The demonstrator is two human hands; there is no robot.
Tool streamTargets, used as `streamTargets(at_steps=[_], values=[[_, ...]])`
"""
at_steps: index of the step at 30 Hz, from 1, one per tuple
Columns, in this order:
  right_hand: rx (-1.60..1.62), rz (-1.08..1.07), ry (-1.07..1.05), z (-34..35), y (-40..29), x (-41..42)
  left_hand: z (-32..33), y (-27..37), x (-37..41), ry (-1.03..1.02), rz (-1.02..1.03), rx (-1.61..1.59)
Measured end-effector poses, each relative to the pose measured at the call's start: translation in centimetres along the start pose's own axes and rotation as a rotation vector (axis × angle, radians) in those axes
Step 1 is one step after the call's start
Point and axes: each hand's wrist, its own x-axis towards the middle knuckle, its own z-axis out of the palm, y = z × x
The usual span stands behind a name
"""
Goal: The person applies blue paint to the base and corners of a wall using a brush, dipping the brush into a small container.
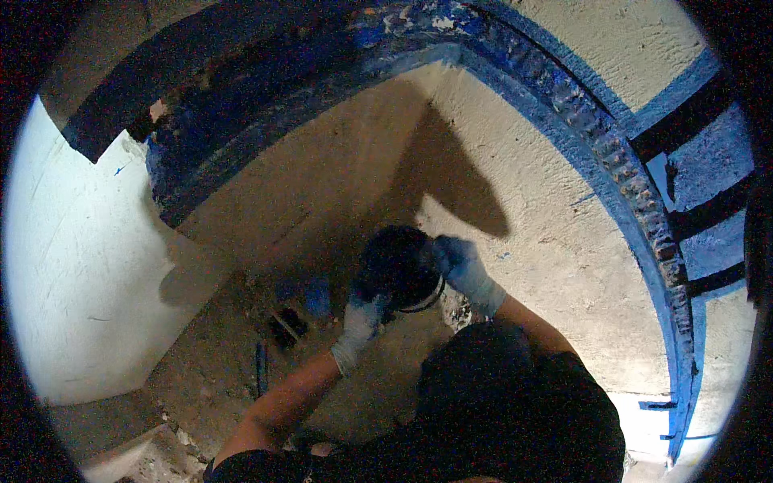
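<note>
Both my hands, in pale work gloves, hold a dark round container, apparently a bucket (398,265), in front of my body. At its lower left side is my left hand (364,317), its fingers partly lost in shadow. The upper right side meets my right hand (464,265), whose glove looks dark-stained at the fingers. A light curved line, perhaps a handle or rim, runs along the container's lower right edge. What it holds is too dark to tell.
A raised dark-blue band (543,78) curves across the rough pale wall (561,241). Dark bars (706,211) join it at right. Below left lie a blue object (317,297), a dark object with a pale stripe (290,327) and a long thin item (261,368).
</note>
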Motion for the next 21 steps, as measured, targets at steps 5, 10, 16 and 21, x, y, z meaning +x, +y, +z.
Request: streamTargets(at_steps=[5,10,16,21], values=[[0.332,-0.04,0.473,-4.5,-1.2,5.8,-0.3,-2.9,0.5,0.097,0.365,0.258],[0.52,-0.328,0.639,-7.9,-10.2,16.4,0.2,-5.5,-0.5,-0.057,-0.057,-0.38],[-0.296,-0.451,0.942,-12.9,-8.1,26.4,1.6,-3.6,-1.7,-0.129,-0.117,-0.409],[-1.044,-0.306,0.912,-16.5,-1.1,33.4,3.2,-5.1,-1.4,-0.203,0.004,-0.214]])
